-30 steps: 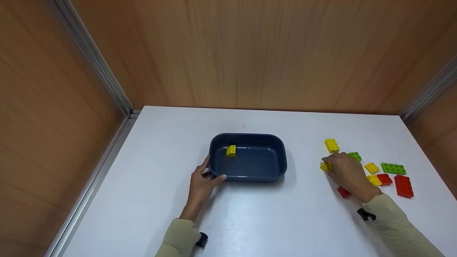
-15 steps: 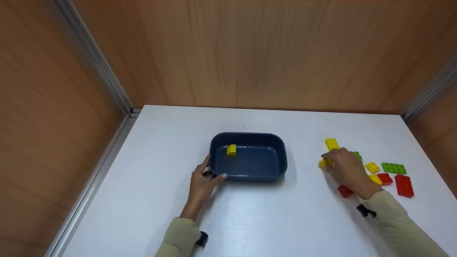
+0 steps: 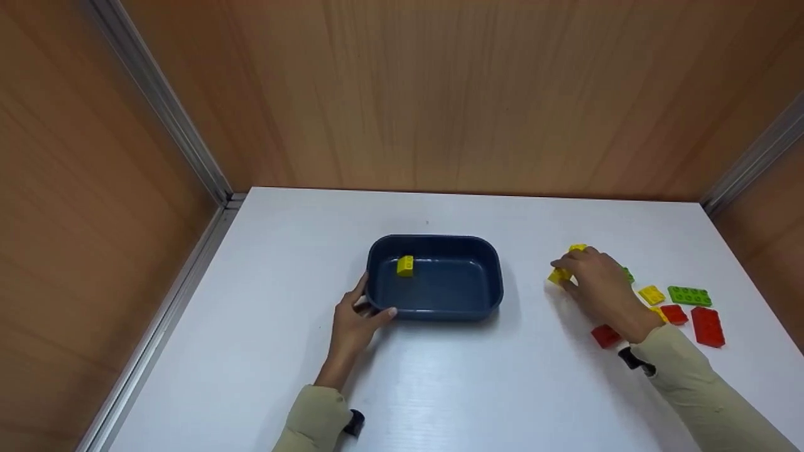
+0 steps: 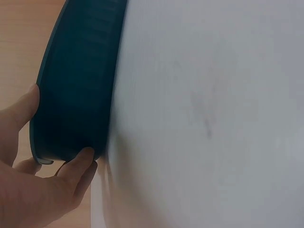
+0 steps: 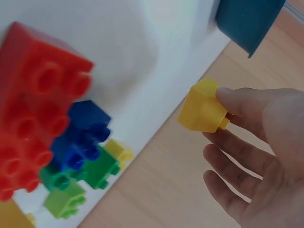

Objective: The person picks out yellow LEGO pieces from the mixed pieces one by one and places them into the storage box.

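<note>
Yellow brick [image 5: 202,107] between right thumb [image 5: 247,100] and fingers [image 5: 237,149]

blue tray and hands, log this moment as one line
right hand: pinches yellow brick | left hand: grips blue tray | inside: another yellow brick

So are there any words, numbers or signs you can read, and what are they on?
None: I can't read a word, label, number or sign anywhere.
Dark blue tub: no writing shows.
Yellow block in the right hand: no writing shows.
Red block close to the right wrist camera: too blurred to read any tiny marks.
</note>
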The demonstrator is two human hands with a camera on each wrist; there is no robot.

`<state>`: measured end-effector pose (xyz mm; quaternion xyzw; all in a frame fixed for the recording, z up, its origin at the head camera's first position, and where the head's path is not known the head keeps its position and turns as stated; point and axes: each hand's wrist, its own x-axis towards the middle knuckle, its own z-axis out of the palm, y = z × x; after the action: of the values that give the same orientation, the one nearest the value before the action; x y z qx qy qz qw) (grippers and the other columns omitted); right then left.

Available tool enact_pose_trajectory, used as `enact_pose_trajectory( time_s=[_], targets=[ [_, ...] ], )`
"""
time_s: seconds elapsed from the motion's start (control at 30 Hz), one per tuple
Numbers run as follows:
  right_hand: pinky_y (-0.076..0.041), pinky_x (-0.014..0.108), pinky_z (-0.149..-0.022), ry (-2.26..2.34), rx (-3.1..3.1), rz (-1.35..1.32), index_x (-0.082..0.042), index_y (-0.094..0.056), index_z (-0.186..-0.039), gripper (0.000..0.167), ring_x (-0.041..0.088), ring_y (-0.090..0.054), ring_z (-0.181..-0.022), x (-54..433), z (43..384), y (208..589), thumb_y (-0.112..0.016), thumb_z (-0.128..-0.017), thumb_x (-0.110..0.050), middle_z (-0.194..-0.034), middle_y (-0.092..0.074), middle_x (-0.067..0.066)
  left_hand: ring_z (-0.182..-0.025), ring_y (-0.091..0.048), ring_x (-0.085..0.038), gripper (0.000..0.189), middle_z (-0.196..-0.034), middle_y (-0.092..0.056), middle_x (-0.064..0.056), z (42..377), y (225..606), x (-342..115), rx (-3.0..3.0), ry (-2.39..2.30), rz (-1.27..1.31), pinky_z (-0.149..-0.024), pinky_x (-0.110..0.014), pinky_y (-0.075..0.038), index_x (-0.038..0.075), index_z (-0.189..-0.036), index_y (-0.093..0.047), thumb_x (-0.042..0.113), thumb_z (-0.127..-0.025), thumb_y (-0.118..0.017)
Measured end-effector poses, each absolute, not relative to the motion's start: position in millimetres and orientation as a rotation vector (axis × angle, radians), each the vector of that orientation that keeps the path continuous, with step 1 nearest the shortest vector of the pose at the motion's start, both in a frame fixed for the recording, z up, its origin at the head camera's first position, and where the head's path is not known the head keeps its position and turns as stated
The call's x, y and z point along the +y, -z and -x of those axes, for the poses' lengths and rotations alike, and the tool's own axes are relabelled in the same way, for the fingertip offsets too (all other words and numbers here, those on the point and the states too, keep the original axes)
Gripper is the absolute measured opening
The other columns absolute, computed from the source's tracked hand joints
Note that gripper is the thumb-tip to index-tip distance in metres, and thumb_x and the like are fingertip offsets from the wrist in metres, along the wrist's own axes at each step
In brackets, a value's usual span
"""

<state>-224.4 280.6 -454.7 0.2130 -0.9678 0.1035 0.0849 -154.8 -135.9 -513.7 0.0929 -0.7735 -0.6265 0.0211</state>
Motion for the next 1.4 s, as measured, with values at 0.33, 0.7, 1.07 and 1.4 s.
enact_pose_trajectory(
  time_s=[0.33, 0.7, 1.07, 1.4],
  targets=[
    [-0.058, 0.056, -0.095, -0.264, -2.875, -0.697, -0.002, -0.079, -0.120, 0.033, 0.039, -0.066, -0.105, 258.7, 233.0, 442.4, -0.085, -0.087, -0.001, -0.116, -0.075, 0.020, -0.133, -0.057, -0.043, 0.090, -0.157, -0.047, -0.024, 153.4, 516.3, -136.6, -2.404, 1.928, -0.312, -0.108, -0.045, -0.055, 0.014, -0.164, -0.040, 0.009, -0.088, -0.087],
    [-0.058, 0.053, -0.096, -0.230, -2.863, -0.728, -0.004, -0.079, -0.120, 0.034, 0.037, -0.066, -0.108, 232.7, 236.7, 430.3, -0.086, -0.087, -0.003, -0.117, -0.075, 0.017, -0.133, -0.057, -0.043, 0.089, -0.158, -0.046, -0.024, 154.2, 516.5, -135.9, -2.426, 1.894, -0.328, -0.108, -0.045, -0.055, 0.013, -0.164, -0.041, 0.010, -0.088, -0.087],
    [-0.057, 0.051, -0.097, -0.226, -2.814, -0.791, -0.004, -0.079, -0.120, 0.033, 0.035, -0.066, -0.109, 205.6, 240.6, 422.3, -0.086, -0.088, -0.004, -0.116, -0.076, 0.015, -0.133, -0.056, -0.042, 0.089, -0.160, -0.045, -0.023, 153.6, 515.1, -135.3, -2.415, 1.913, -0.343, -0.109, -0.045, -0.054, 0.015, -0.164, -0.041, 0.010, -0.088, -0.087],
    [-0.059, 0.047, -0.095, -0.263, -2.775, -0.860, -0.006, -0.080, -0.117, 0.031, 0.033, -0.067, -0.108, 185.4, 243.5, 420.2, -0.087, -0.087, -0.005, -0.117, -0.076, 0.012, -0.131, -0.057, -0.041, 0.089, -0.158, -0.046, -0.023, 155.0, 514.7, -134.6, -2.418, 1.899, -0.330, -0.109, -0.045, -0.054, 0.015, -0.164, -0.042, 0.009, -0.087, -0.087]
  ],
)
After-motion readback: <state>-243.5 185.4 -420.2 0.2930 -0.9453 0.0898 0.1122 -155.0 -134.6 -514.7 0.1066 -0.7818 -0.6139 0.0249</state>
